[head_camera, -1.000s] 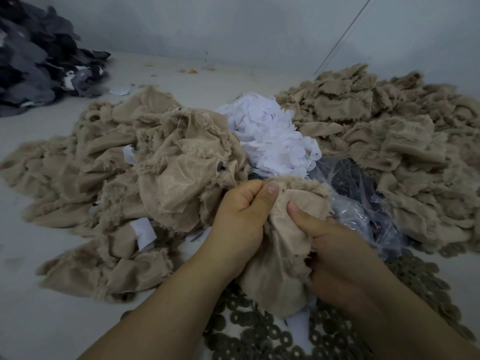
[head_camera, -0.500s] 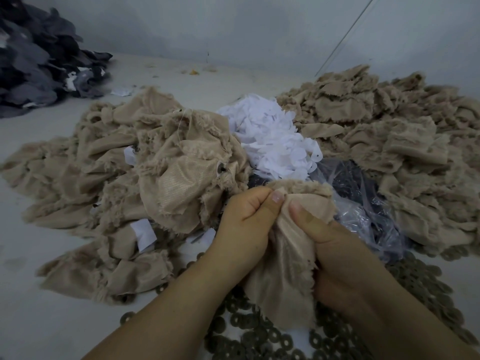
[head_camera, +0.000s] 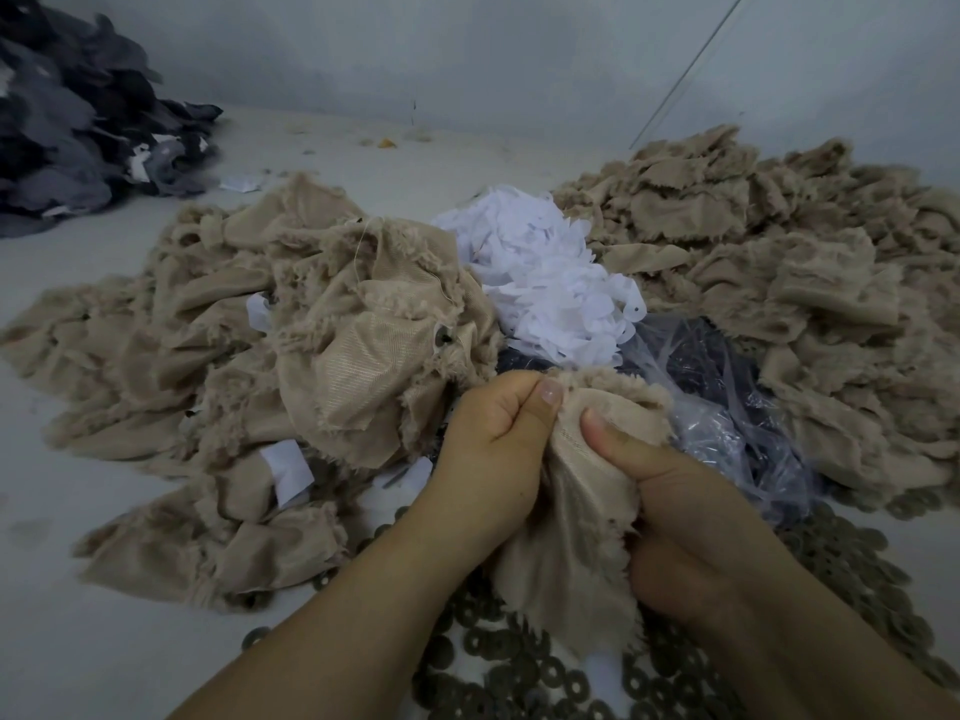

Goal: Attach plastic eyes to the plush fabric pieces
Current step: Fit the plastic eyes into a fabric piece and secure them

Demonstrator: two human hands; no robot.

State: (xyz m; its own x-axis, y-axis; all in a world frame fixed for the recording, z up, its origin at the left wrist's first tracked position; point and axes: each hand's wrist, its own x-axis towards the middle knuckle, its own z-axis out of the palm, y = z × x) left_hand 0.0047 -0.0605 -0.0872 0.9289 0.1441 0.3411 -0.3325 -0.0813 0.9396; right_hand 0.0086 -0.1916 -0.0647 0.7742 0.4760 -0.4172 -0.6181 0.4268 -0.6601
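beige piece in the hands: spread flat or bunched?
Bunched. The beige piece is gathered into folds between the left hand and right hand, both thumbs pinching its top edge.

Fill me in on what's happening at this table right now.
A person is working on one beige plush piece, gripping its top edge with both hands: the left hand and the right hand pinch it with thumbs close together. Around them lie beige fabric piles, a heap of white cutouts, a clear plastic bag and dark ring washers spread on the table. No plastic eye is visible on the held piece.
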